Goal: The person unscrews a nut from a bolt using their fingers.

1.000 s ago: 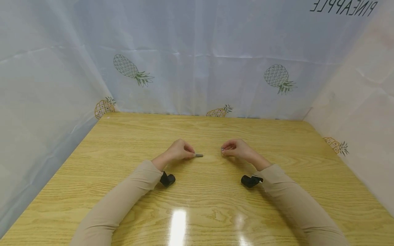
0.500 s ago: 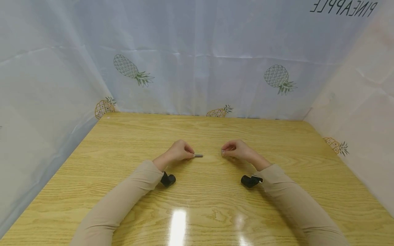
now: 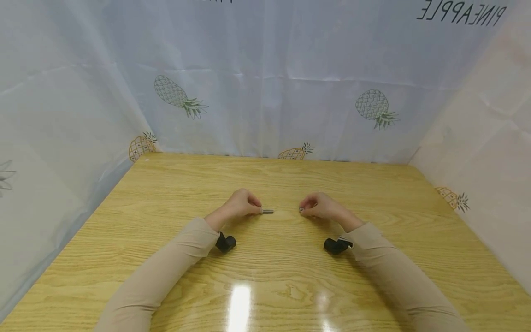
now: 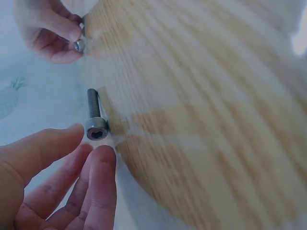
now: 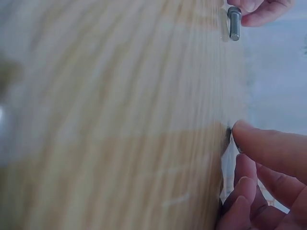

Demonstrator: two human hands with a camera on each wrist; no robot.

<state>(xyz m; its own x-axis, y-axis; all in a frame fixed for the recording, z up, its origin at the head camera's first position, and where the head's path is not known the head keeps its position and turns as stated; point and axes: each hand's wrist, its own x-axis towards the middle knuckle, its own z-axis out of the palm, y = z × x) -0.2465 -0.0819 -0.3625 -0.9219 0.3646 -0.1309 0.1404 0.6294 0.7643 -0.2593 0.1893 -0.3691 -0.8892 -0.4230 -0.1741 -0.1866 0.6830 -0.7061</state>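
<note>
A hex socket bolt (image 4: 95, 112) lies on its side on the wooden table (image 3: 265, 258), its shank pointing toward the right hand. My left hand (image 3: 241, 203) is right at the bolt's head; in the left wrist view its thumb and fingertips (image 4: 103, 155) stand apart beside the head, with a gap showing between them. Across from it, my right hand (image 3: 319, 205) pinches a small metal nut (image 4: 79, 46) between thumb and fingertips, close over the tabletop. In the right wrist view the nut is mostly hidden by the thumb (image 5: 268, 146).
White cloth (image 3: 265, 101) printed with pineapples hangs behind the table and along both sides. Black wrist mounts (image 3: 226, 243) jut inward below the sleeves. Bright light reflections lie on the near tabletop.
My right hand has dropped slightly toward the near side, and the nut with it. The left hand and the bolt have stayed in place. The head view has tilted a little.
</note>
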